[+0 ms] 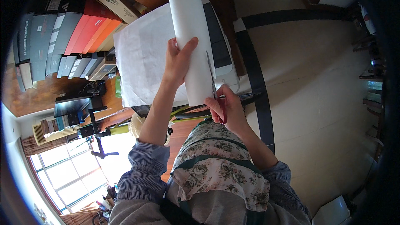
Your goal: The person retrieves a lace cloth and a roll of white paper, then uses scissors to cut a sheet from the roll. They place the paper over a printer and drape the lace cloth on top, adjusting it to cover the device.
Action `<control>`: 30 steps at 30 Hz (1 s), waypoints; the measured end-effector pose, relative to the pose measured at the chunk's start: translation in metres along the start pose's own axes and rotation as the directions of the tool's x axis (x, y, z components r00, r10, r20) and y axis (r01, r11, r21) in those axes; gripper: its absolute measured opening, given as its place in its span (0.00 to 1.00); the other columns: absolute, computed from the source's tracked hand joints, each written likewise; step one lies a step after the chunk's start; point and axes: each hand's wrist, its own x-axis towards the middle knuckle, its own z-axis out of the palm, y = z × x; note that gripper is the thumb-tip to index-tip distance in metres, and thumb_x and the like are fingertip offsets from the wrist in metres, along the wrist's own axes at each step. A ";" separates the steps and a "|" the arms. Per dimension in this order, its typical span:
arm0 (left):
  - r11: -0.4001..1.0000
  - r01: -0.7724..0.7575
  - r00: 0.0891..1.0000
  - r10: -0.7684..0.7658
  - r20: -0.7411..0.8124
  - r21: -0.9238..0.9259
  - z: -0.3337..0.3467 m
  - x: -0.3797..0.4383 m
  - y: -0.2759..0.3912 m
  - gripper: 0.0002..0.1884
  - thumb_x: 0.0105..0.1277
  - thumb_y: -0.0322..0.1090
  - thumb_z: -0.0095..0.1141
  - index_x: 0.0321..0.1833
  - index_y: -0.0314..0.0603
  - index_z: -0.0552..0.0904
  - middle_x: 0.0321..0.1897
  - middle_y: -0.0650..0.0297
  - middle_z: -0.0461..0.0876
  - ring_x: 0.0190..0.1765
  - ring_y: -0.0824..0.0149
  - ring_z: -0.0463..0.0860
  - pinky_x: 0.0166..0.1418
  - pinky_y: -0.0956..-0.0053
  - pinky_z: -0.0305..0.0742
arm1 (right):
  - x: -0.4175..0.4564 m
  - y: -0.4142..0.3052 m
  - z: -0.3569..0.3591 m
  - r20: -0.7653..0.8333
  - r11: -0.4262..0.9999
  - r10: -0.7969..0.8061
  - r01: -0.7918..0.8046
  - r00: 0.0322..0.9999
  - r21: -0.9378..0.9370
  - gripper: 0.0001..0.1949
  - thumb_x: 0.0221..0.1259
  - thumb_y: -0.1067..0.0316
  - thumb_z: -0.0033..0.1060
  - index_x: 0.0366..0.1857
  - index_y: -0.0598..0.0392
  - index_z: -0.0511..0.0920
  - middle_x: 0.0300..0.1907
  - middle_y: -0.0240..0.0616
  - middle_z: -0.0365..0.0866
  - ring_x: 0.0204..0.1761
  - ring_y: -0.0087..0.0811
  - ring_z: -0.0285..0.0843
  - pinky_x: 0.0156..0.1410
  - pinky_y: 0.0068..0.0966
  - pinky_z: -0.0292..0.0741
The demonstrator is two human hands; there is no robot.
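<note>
A thick roll of white sheet material (189, 15) lies lengthwise before me, its near end close to my apron. My left hand (178, 60) grips it from the left, thumb pressed on top and fingers partly hidden at its side. In my right hand (231, 107) are scissors (223, 114) with red handles. Their blades point away from me along the roll's right side, near the sheet's edge; whether they touch the material cannot be told. A flat white sheet (143, 53) extends left from beneath the roll, over a white and dark-grey appliance (217, 37).
Several shoe boxes (93, 32) are stacked at the left, beside a long cardboard box (107, 0). A green bicycle (120, 128) stands between me and the appliance's near side. Tiled floor (306, 78) stretches to the right, with chairs (372, 76) at the far edge.
</note>
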 end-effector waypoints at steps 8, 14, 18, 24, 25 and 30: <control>0.996 -0.079 0.997 0.079 0.006 0.037 0.005 -0.007 0.000 0.27 0.58 0.41 0.57 0.48 0.29 0.60 0.35 0.51 0.73 0.33 0.65 0.78 0.34 0.72 0.77 | 0.012 0.003 -0.009 -0.001 0.983 0.011 -0.011 1.000 -0.184 0.18 0.58 0.53 0.57 0.31 0.54 0.62 0.13 0.32 0.68 0.13 0.20 0.63 0.19 0.16 0.60; 0.998 -0.059 0.998 0.059 0.008 -0.004 0.002 -0.005 -0.003 0.27 0.58 0.41 0.58 0.49 0.29 0.60 0.36 0.51 0.73 0.34 0.66 0.77 0.35 0.72 0.77 | 0.010 -0.007 -0.012 0.036 0.987 0.005 0.000 0.999 -0.163 0.16 0.59 0.56 0.57 0.32 0.55 0.63 0.13 0.32 0.69 0.13 0.21 0.64 0.19 0.16 0.60; 0.999 -0.043 0.999 0.043 -0.002 0.019 0.001 -0.005 -0.002 0.27 0.58 0.42 0.58 0.49 0.29 0.60 0.36 0.51 0.73 0.34 0.66 0.77 0.35 0.72 0.77 | 0.008 -0.012 -0.018 0.084 0.996 0.027 -0.020 0.996 -0.092 0.15 0.59 0.57 0.57 0.31 0.54 0.64 0.14 0.32 0.69 0.14 0.20 0.65 0.19 0.16 0.61; 0.999 -0.037 0.998 0.037 0.048 -0.004 0.001 -0.007 0.002 0.27 0.58 0.42 0.58 0.48 0.29 0.61 0.35 0.52 0.73 0.33 0.67 0.77 0.33 0.73 0.76 | 0.011 -0.012 -0.019 0.094 0.997 0.029 -0.022 0.995 -0.075 0.14 0.58 0.57 0.58 0.30 0.53 0.65 0.15 0.31 0.70 0.14 0.20 0.67 0.20 0.15 0.62; 0.999 -0.040 0.998 0.039 0.039 0.007 0.003 -0.008 0.002 0.27 0.58 0.42 0.58 0.48 0.29 0.61 0.35 0.52 0.73 0.32 0.67 0.77 0.33 0.73 0.76 | 0.011 -0.012 -0.018 0.088 0.997 0.027 -0.020 0.996 -0.075 0.15 0.58 0.56 0.58 0.30 0.53 0.65 0.15 0.31 0.70 0.14 0.20 0.67 0.20 0.15 0.62; 0.995 -0.101 0.995 0.101 0.015 0.012 0.004 -0.007 -0.003 0.27 0.58 0.41 0.58 0.48 0.28 0.60 0.35 0.52 0.73 0.33 0.67 0.77 0.33 0.73 0.76 | 0.010 -0.014 -0.018 0.085 0.997 0.027 -0.021 0.996 -0.078 0.16 0.58 0.52 0.57 0.31 0.52 0.65 0.15 0.31 0.71 0.15 0.20 0.68 0.20 0.15 0.63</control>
